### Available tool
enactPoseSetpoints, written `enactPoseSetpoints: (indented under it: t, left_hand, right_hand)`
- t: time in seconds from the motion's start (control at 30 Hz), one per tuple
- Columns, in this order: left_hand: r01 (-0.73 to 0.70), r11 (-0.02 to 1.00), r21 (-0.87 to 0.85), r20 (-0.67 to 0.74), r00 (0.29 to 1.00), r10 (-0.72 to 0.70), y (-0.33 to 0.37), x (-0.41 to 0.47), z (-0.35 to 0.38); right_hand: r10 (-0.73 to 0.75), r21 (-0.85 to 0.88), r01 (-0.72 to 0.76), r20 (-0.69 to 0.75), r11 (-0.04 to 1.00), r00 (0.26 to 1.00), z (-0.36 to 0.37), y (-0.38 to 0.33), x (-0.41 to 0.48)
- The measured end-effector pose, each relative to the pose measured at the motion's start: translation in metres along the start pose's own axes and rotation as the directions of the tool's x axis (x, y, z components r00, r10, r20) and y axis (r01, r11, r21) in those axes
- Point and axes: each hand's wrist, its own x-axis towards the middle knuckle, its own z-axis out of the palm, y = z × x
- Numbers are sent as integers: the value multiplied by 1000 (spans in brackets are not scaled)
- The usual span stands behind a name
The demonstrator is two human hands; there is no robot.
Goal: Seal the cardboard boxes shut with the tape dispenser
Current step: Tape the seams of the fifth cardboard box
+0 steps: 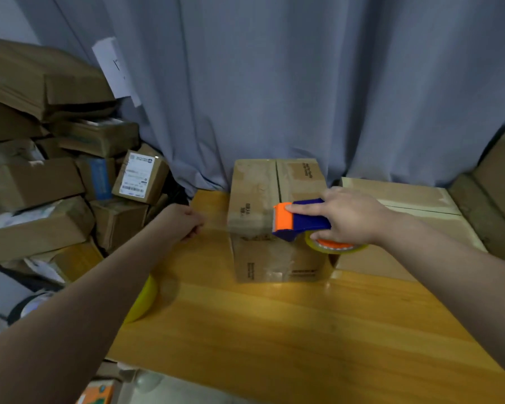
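Observation:
A small cardboard box (257,188) stands on the wooden table (274,330), its top flaps closed along a middle seam. My right hand (350,217) grips a blue and orange tape dispenser (301,220) over the box's near right top edge, with the index finger laid along its top. The clear tape roll (336,246) with an orange core hangs under that hand. A faint strip of clear tape (239,227) runs left from the dispenser across the box. My left hand (187,223), fingers curled, pinches its end just left of the box.
A larger flat cardboard box (405,199) lies against the small box's right side. Several boxes (56,185) are piled to the left of the table. A yellow roll (143,301) sits at the table's left edge. A grey curtain (274,83) hangs behind.

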Motion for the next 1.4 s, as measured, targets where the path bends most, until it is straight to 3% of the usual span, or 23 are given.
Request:
enactPoseSetpoints:
  t: [0.1, 0.23, 0.47, 0.9, 1.07, 1.17, 1.3, 1.4]
  left_hand:
    - [-12, 1000, -14, -92, 996, 11, -16, 9, 5]
    - [-115, 987, 111, -169, 977, 132, -31, 16, 12]
    - [-148, 935, 321, -131, 971, 198, -42, 35, 21]
    - [-138, 964, 228, -113, 979, 167, -54, 49, 30]
    - [-40, 995, 92, -83, 995, 48, -62, 58, 43]
    - [102, 995, -16, -10, 995, -102, -60, 60, 55]
    - [356, 921, -159, 224, 921, -317, -54, 57, 65]
    - [438, 871, -222, 315, 878, -361, -58, 59, 67]
  right_hand:
    - [26, -73, -24, 23, 997, 999, -12, -17, 20]
    - [55, -191, -44, 48, 981, 997, -17, -36, 36]
    - [139, -190, -100, 204, 977, 969, -22, -53, 52]
    - [173, -193, -111, 344, 975, 923, -25, -59, 66]
    - [177, -182, -114, 385, 977, 906, -26, -58, 72]
    - [171, -174, -109, 402, 979, 900, -27, -57, 73]
    - [168, -162, -109, 420, 981, 892, -27, -55, 75]
    - [174, -158, -116, 432, 981, 885, -27, -55, 76]
